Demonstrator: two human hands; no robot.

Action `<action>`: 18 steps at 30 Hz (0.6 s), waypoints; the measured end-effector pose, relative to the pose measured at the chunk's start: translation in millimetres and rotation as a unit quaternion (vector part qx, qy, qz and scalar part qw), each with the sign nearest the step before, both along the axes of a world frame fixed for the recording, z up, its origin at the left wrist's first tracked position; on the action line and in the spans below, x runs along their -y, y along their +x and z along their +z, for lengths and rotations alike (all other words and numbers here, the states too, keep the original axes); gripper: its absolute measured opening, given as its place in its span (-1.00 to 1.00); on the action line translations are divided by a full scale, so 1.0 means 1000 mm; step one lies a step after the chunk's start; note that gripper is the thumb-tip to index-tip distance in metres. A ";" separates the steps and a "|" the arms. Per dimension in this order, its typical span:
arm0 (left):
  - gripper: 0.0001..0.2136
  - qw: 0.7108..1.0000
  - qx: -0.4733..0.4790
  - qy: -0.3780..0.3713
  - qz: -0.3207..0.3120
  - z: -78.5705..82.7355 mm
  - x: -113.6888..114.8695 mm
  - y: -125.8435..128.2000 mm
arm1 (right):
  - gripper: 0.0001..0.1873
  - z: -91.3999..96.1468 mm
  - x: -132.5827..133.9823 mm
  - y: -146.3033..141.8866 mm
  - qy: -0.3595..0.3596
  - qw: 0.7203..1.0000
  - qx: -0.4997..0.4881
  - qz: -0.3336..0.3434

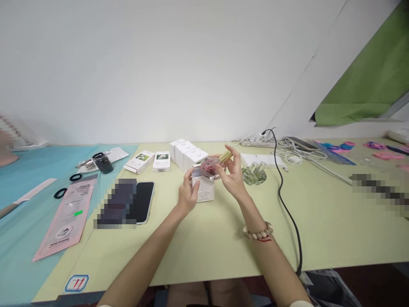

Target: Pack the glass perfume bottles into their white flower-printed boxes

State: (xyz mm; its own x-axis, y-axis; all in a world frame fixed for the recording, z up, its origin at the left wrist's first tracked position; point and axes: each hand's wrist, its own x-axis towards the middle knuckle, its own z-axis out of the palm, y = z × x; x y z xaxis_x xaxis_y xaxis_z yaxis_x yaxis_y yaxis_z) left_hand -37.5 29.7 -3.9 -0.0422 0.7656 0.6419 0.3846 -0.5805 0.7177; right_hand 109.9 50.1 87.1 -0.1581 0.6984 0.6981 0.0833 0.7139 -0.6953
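Note:
My right hand [231,175] is closed around a pink glass perfume bottle [211,168] with a gold cap, tilted so the cap points up and right. Just below and left of it, my left hand [189,192] grips a small white box [205,190] with fine print on its face. The bottle's base overlaps the upper end of the box; whether it is inside or only in front, I cannot tell. Right of my hands, greenish glass perfume bottles [254,174] stand together on the table.
White boxes [188,154] line up behind my hands, with two flower-printed boxes [161,162] to their left. A phone [145,202] lies at left. A black cable [283,200] runs down the right side. White cables and a power strip [257,140] sit by the wall.

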 end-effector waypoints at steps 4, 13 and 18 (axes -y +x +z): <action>-0.58 0.999 -0.041 0.018 -0.024 -0.005 0.001 0.002 | -0.40 0.003 0.009 -0.002 0.034 0.999 -0.015 -0.023; -0.55 0.999 -0.019 0.030 -0.037 -0.008 -0.001 0.003 | -0.51 -0.001 0.014 0.000 0.034 0.996 0.081 -0.013; -0.56 0.997 -0.044 0.067 -0.022 -0.008 -0.001 0.003 | -0.50 -0.005 0.011 0.003 0.094 0.971 0.181 -0.122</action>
State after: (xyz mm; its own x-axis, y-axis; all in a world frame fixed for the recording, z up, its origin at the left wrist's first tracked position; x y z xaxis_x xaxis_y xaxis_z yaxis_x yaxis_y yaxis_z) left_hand -34.2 30.4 -12.2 0.0501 0.6733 0.7377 0.4141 -0.6861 0.5981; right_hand 112.8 38.8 82.2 -0.2637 0.6109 0.7465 0.4806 0.7542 -0.4475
